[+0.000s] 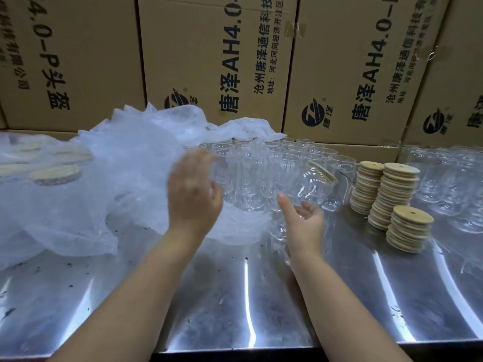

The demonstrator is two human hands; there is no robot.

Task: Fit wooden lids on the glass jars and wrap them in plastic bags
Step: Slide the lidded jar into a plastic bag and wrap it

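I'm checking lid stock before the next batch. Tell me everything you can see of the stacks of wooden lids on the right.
The stacks of wooden lids are three piles of thin, pale wooden discs, each top disc showing a small hole. They stand on the metal table, close together; the nearest is shortest, and the piles look slightly uneven. Glass jars surround them. Neither hand touches them.

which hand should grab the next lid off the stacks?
Right. The right hand is open, palm up, nearer the lid stacks; the left hand is over by the plastic bags.
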